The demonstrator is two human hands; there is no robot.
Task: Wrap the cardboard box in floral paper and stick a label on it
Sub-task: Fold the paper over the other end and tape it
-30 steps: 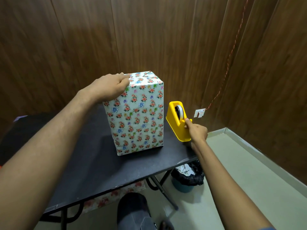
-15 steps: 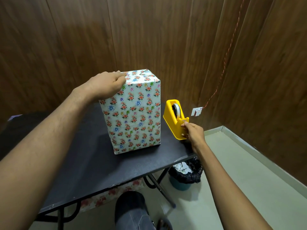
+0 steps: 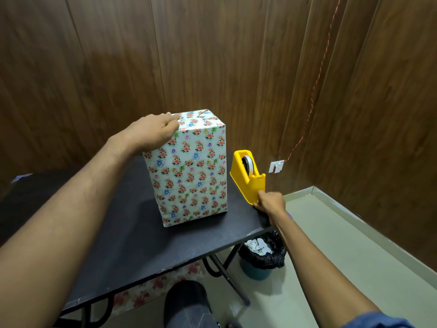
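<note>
One head-worn camera looks forward and down, apparently close above the table.

A black surface on dark folding legs is carrying two items. The box wrapped in floral paper is standing upright near its middle. A yellow tape dispenser is sitting just beside it, at the right edge.

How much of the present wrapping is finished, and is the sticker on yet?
Wrapping looks done: the box shows floral paper on every side in view. In hand: the left hand rests on its top edge while the right hand holds the low end of the yellow tape dispenser on the black table. Left: no label is visible on the box.
</note>
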